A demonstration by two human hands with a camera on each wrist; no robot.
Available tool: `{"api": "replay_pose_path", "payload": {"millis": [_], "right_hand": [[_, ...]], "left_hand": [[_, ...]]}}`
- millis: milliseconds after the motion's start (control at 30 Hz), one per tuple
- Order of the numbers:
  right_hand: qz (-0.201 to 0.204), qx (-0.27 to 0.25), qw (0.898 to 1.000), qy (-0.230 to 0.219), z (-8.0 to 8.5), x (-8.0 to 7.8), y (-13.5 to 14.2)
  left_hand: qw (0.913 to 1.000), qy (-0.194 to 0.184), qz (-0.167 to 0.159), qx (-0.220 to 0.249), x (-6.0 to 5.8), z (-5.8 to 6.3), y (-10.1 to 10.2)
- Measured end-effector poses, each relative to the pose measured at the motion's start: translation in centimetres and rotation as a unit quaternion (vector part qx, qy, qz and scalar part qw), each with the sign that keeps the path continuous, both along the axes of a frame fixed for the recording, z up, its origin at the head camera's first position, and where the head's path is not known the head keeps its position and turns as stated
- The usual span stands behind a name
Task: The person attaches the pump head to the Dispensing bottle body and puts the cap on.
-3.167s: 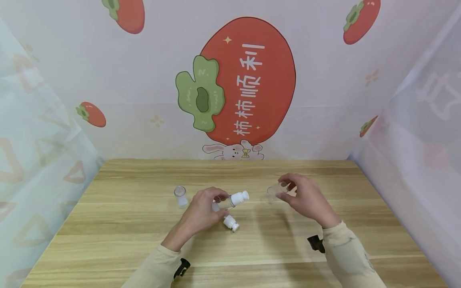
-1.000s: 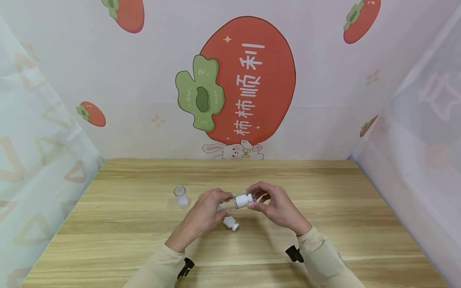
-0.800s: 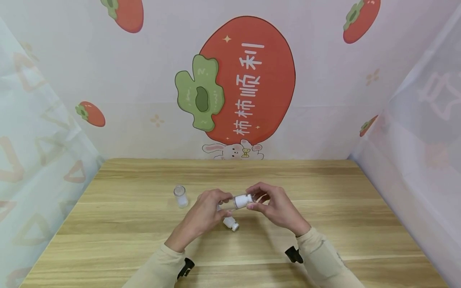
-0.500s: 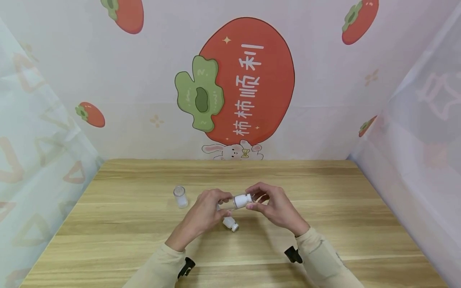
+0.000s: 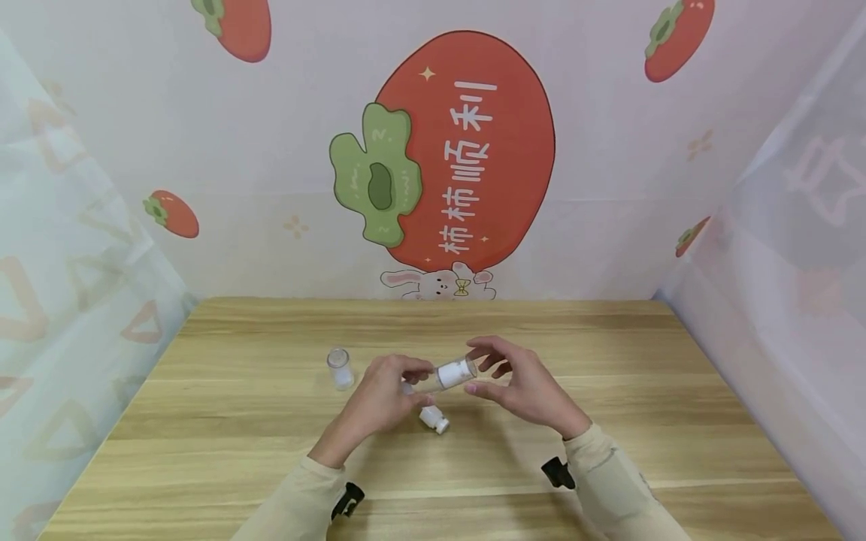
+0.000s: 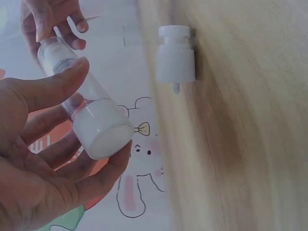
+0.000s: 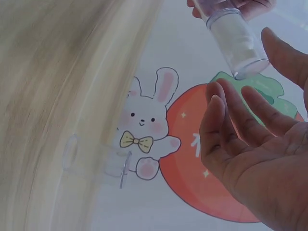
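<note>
My left hand (image 5: 389,391) grips a small clear bottle (image 6: 102,127) with a white base. The bottle is tilted, its top toward my right hand. A clear cap (image 7: 240,48) covers its white pump top. My right hand (image 5: 524,387) is beside the capped end, thumb and fingers spread apart with nothing between them. A loose white pump top (image 5: 434,419) lies on the table below the held bottle; in the left wrist view that pump top (image 6: 175,57) shows its short stem.
A second clear bottle (image 5: 340,370), pale in its lower part, stands open-topped left of my left hand. Another clear cap (image 7: 96,161) is on the wooden table (image 5: 595,488) in the right wrist view. Printed sheets (image 5: 271,135) enclose the back and sides.
My right hand brought a clear cap from the right onto the bottle's pump top, held it there, then let go and drew back slightly. My left hand kept its hold on the bottle.
</note>
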State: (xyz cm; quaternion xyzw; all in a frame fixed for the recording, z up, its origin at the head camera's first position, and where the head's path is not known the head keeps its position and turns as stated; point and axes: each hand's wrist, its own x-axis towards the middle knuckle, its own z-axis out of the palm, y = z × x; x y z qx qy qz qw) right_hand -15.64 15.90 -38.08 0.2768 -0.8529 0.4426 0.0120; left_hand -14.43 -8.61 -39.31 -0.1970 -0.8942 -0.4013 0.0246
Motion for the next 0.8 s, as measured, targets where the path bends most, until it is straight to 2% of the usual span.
{"api": "replay_pose_path", "payload": {"millis": [67, 200, 300, 467, 600, 800], "right_hand": [[-0.012, 0.004, 1.0, 0.0, 0.0, 0.0, 0.3], [-0.03, 0.015, 0.999, -0.001, -0.2, 0.0, 0.7], [-0.032, 0.029, 0.999, -0.002, -0.4, 0.1, 0.8], [-0.018, 0.062, 0.998, -0.005, -1.1, 0.3, 0.4], [0.01, 0.096, 0.995, -0.007, -1.8, 0.5, -0.2], [0.041, 0.134, 0.99, -0.009, -2.4, 0.8, -1.4]], "left_hand": [[0.9995, -0.015, 0.021, 0.017, -0.3, -0.3, -0.1], [0.9943, -0.043, 0.052, 0.083, -1.3, -1.2, -0.1], [0.9871, -0.062, 0.07, 0.13, -2.2, -2.0, -0.2], [0.9716, -0.102, 0.112, 0.182, -3.8, -3.1, -0.1], [0.9614, -0.121, 0.151, 0.196, -4.9, -3.6, 0.2], [0.9577, -0.111, 0.193, 0.182, -5.8, -4.3, 0.5]]}}
